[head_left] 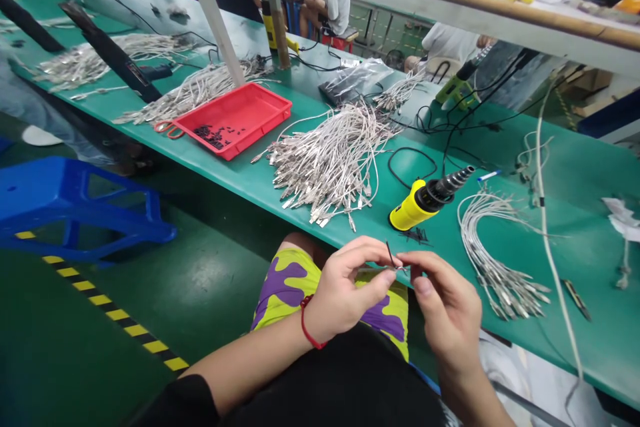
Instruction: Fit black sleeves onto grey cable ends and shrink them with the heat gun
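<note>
Over my lap, close to the bench edge, my left hand (353, 287) is closed, its thumb and fingers pinching the end of a thin white cable (367, 271). A short, thin black tube (390, 253) sticks up at the fingertips, beside fine bare-looking wire ends. My right hand (447, 303) is at the same spot, fingers curled together by the wires; what they grip is too small to make out. Just beyond the hands, several black tubes (417, 235) lie on the bench next to a yellow heat gun (420, 203) with a stepped metal nozzle.
A large heap of white USB cables (330, 160) lies on the green bench (260, 180), left of a smaller cable bundle (500, 267). A red tray (250, 123) holds small black pieces. Tweezers (576, 299) lie at right. A shelf rail (500, 13) crosses above; a blue stool (75, 207) stands left.
</note>
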`<state>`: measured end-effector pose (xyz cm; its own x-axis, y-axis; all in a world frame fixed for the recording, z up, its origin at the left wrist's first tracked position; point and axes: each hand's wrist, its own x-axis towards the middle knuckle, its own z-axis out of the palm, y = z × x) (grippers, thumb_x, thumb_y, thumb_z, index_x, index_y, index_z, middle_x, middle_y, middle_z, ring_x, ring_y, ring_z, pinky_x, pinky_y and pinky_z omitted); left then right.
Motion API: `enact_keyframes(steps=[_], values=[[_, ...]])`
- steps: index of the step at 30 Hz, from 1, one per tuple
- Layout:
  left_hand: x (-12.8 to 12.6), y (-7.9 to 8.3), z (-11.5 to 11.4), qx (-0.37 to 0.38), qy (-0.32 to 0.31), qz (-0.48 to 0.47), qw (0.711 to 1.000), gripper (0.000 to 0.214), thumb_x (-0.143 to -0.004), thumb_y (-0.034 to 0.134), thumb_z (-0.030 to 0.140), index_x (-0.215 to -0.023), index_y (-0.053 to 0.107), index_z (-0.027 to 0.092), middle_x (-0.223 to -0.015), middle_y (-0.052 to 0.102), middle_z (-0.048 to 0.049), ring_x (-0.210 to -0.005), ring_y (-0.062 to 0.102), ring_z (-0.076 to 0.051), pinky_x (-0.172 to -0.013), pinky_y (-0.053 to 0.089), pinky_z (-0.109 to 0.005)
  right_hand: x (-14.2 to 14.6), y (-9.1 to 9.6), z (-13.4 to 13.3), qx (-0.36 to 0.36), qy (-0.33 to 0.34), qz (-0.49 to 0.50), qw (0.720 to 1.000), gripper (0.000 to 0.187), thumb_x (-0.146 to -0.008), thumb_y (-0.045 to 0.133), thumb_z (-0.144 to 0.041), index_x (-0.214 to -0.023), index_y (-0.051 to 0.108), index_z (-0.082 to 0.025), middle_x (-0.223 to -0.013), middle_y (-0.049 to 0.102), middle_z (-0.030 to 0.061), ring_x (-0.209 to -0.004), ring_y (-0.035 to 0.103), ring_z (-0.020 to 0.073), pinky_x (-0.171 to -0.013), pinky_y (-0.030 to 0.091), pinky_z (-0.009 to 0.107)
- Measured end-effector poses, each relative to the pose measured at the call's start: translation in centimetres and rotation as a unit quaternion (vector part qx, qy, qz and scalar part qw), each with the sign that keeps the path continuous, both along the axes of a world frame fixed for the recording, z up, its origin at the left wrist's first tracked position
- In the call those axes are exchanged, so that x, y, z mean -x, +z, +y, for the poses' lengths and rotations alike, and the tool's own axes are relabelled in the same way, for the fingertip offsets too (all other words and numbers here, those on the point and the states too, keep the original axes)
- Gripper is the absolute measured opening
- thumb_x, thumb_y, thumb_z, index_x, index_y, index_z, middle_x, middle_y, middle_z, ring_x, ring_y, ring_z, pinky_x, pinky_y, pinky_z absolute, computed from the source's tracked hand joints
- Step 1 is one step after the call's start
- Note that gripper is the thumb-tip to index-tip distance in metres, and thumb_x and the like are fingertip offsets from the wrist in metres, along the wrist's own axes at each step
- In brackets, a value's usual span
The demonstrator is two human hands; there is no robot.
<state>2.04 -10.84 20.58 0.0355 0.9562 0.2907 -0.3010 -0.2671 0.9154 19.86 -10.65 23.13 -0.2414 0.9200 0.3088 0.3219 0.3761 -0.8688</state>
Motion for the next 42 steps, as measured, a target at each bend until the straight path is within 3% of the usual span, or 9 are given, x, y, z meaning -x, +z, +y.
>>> enact_keyframes(steps=[4,10,19,24,30,35,42], values=[[0.3,0.0,-0.1,-0.037,0.024,0.052,0.998,0.014,-0.091,0.072,0.012,-0.103,0.076,0.017,-0.103,0.069,-0.0081,-0.102,0.066,-0.020,-0.093,0.055,-0.033,0.3,0.9,0.2,-0.025,0.003,-0.045,0.999,0.022,-0.096,0.067,-0.018,-0.114,0.077,-0.025,-0.107,0.073,0.0066,-0.094,0.069,0.0219,-0.080,0.053,0.034],[0.4,0.0,-0.3,-0.040,0.042,0.081,0.995,0.015,-0.090,0.074,0.012,-0.104,0.076,0.017,-0.103,0.068,-0.0072,-0.099,0.068,-0.019,-0.089,0.056,-0.029,0.7,1.1,0.0,-0.045,-0.033,-0.051,0.997,0.015,-0.090,0.075,-0.013,-0.098,0.078,-0.025,-0.091,0.074,0.0025,-0.079,0.068,0.0176,-0.064,0.052,0.029],[-0.3,0.0,-0.7,0.007,0.032,-0.009,0.999,0.014,-0.090,0.075,0.012,-0.102,0.075,0.019,-0.103,0.066,-0.0054,-0.095,0.066,-0.015,-0.085,0.058,-0.024,0.9,0.6,-1.0,-0.101,-0.075,-0.030,0.992,0.024,-0.085,0.078,-0.009,-0.100,0.081,-0.026,-0.095,0.078,0.0026,-0.084,0.073,0.0204,-0.079,0.059,0.033],[-0.8,-0.1,-1.1,0.065,0.013,-0.099,0.993,0.030,-0.090,0.076,0.012,-0.117,0.072,0.024,-0.100,0.066,-0.0028,-0.090,0.067,-0.012,-0.080,0.059,-0.020,1.1,0.2,-1.0,-0.061,-0.086,-0.019,0.994,0.023,-0.085,0.080,-0.011,-0.099,0.082,-0.029,-0.098,0.078,0.0015,-0.085,0.073,0.0190,-0.076,0.059,0.030],[-0.6,-0.1,-1.1,0.036,0.026,-0.058,0.997,0.024,-0.093,0.072,0.013,-0.114,0.077,0.024,-0.110,0.067,-0.0060,-0.094,0.067,-0.014,-0.082,0.059,-0.022,1.3,-0.5,-1.1,-0.022,-0.085,0.004,0.996,0.014,-0.085,0.080,-0.015,-0.093,0.081,-0.027,-0.096,0.076,0.0027,-0.086,0.071,0.0199,-0.073,0.059,0.030],[-0.8,-0.2,-1.3,0.063,0.062,-0.069,0.994,0.022,-0.092,0.074,0.016,-0.113,0.076,0.023,-0.102,0.067,-0.0049,-0.091,0.066,-0.016,-0.080,0.058,-0.027,1.8,-1.2,-1.3,0.020,-0.043,0.019,0.999,0.009,-0.087,0.078,-0.016,-0.090,0.080,-0.025,-0.093,0.076,0.0038,-0.083,0.071,0.0205,-0.072,0.058,0.032],[-0.7,-0.1,-1.5,0.042,0.082,-0.041,0.995,0.024,-0.089,0.077,0.014,-0.112,0.077,0.022,-0.101,0.069,-0.0061,-0.090,0.066,-0.017,-0.078,0.055,-0.027,2.2,-1.9,-1.3,-0.038,-0.076,0.034,0.996,0.019,-0.084,0.080,-0.012,-0.095,0.082,-0.027,-0.097,0.079,0.0042,-0.086,0.074,0.0226,-0.077,0.060,0.034]])
